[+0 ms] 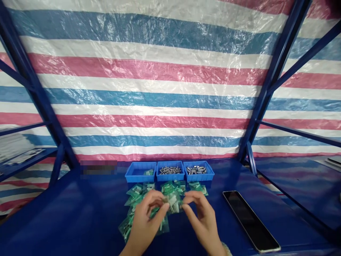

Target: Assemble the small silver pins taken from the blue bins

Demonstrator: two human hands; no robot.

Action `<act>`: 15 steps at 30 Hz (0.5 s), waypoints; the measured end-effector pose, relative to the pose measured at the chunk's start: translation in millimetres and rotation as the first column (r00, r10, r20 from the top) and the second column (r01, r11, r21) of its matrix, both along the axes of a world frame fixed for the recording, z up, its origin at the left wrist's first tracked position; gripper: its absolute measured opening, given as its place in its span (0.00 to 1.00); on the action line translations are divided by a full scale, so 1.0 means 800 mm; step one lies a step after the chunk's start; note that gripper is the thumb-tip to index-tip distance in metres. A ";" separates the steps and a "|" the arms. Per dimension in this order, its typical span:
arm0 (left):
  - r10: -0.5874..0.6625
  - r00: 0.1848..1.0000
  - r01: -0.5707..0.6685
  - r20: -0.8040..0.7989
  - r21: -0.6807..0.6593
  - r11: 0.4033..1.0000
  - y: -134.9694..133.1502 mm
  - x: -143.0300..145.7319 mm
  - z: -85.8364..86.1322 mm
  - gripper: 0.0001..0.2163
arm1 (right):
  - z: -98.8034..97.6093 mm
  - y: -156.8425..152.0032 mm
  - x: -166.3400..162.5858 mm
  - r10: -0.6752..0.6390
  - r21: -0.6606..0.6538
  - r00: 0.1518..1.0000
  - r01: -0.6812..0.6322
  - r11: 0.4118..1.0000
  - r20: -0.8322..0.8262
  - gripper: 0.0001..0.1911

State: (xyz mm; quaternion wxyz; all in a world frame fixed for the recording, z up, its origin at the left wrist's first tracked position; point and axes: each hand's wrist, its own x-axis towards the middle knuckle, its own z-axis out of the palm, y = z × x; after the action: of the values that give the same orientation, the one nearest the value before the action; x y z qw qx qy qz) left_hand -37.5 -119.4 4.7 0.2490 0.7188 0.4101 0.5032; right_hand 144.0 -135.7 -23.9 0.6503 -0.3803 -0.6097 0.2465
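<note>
Between my two hands is a small clear plastic bag [174,203] with pale, slim pieces inside; what they are is too blurred to tell. My left hand [149,217] pinches the bag's left side between thumb and fingertips. At its right edge, my right hand [201,217] is closed in a pinch on the plastic. Several green-tinted bags of small parts [135,191] lie on the blue table around and under my left hand. Others, such as a green bag [198,187], lie just beyond my fingers.
Three blue bins stand in a row behind the bags: a left bin [133,175] with one small bag, a middle bin [161,176] of metal cylinders, a right bin [209,176] of metal pieces. A black phone [250,220] lies at right. Blue posts [262,96] flank the table.
</note>
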 end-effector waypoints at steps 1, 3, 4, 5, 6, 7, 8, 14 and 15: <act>0.025 1.000 -0.025 -0.002 -0.097 0.995 0.012 -0.005 0.002 0.03 | -0.005 0.003 -0.003 0.005 -0.065 0.998 -0.008 0.998 -0.056 0.08; 0.120 0.988 -0.137 -0.098 -0.181 0.974 0.048 -0.023 0.010 0.06 | -0.014 0.010 -0.008 -0.001 -0.146 0.989 -0.021 0.989 -0.147 0.11; 0.219 0.952 -0.256 -0.212 -0.166 0.952 0.072 -0.034 0.014 0.07 | -0.018 0.012 -0.009 -0.011 -0.174 0.984 -0.021 0.984 -0.178 0.12; 0.282 0.923 -0.329 -0.261 -0.159 0.931 0.099 -0.046 0.019 0.08 | -0.021 0.014 -0.010 -0.015 -0.199 0.980 -0.025 0.980 -0.198 0.13; 0.316 0.901 -0.373 -0.297 -0.161 0.914 0.126 -0.057 0.023 0.09 | -0.023 0.016 -0.011 -0.010 -0.214 0.978 -0.035 0.976 -0.208 0.14; 0.334 0.878 -0.409 -0.343 -0.172 0.896 0.153 -0.067 0.026 0.10 | -0.025 0.016 -0.011 0.005 -0.221 0.977 -0.053 0.974 -0.211 0.14; 0.340 0.854 -0.437 -0.395 -0.187 0.880 0.178 -0.075 0.027 0.11 | -0.026 0.016 -0.010 0.024 -0.217 0.978 -0.071 0.973 -0.209 0.14; 0.128 0.730 -0.433 -0.671 -0.309 0.847 0.256 -0.079 0.000 0.14 | -0.034 0.013 0.006 0.124 -0.176 0.987 -0.140 0.974 -0.099 0.11; 0.103 0.706 -0.428 -0.701 -0.306 0.850 0.258 -0.077 -0.005 0.14 | -0.035 0.014 0.009 0.127 -0.173 0.990 -0.137 0.975 -0.066 0.11</act>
State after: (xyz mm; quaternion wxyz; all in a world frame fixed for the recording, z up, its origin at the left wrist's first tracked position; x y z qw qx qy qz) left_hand -99.1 87.3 0.9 0.1682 0.7027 0.6773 0.1388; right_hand 151.6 -124.6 -52.2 0.6127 -0.3881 -0.5913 0.3527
